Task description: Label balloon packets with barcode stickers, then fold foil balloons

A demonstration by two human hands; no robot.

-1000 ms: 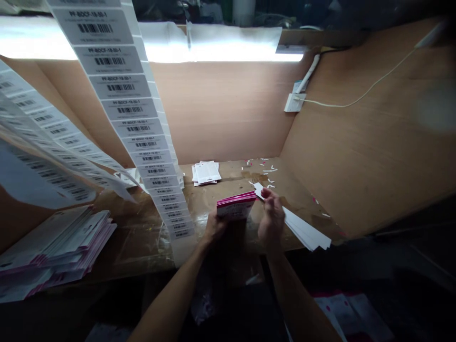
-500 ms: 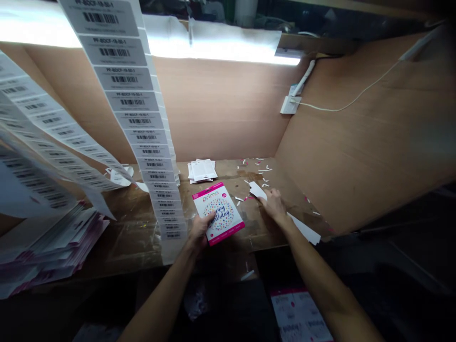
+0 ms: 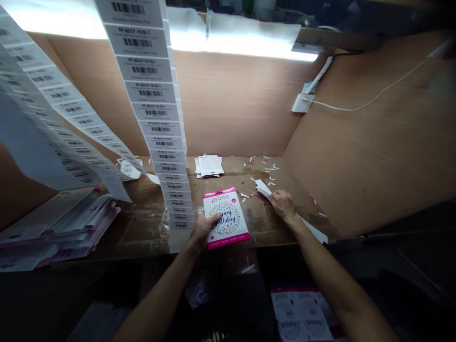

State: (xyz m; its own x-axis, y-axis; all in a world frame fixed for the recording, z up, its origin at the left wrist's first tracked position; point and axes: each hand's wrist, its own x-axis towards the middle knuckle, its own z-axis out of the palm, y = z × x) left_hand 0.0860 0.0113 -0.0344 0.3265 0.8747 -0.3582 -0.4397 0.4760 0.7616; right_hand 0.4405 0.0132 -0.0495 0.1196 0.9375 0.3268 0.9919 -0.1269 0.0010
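A pink-and-white "Happy Birthday" packet stack (image 3: 225, 217) lies flat on the wooden bench (image 3: 142, 228) in front of me. My left hand (image 3: 201, 230) grips its lower left edge, thumb on top. My right hand (image 3: 283, 204) rests to the right on a fanned row of white paper strips (image 3: 313, 229), fingers curled round the top sheet near its far end (image 3: 262, 186).
A long strip of barcode labels (image 3: 156, 118) hangs down just left of the packets, with more strips (image 3: 53, 109) further left. Stacked packets (image 3: 60, 223) sit at the left, a small white pile (image 3: 209, 166) at the back, paper scraps (image 3: 263, 166), more packets (image 3: 299, 313) below.
The packet stack, held upright on edge a second ago, now lies flat face up. My right hand left it and moved right onto the white strips.
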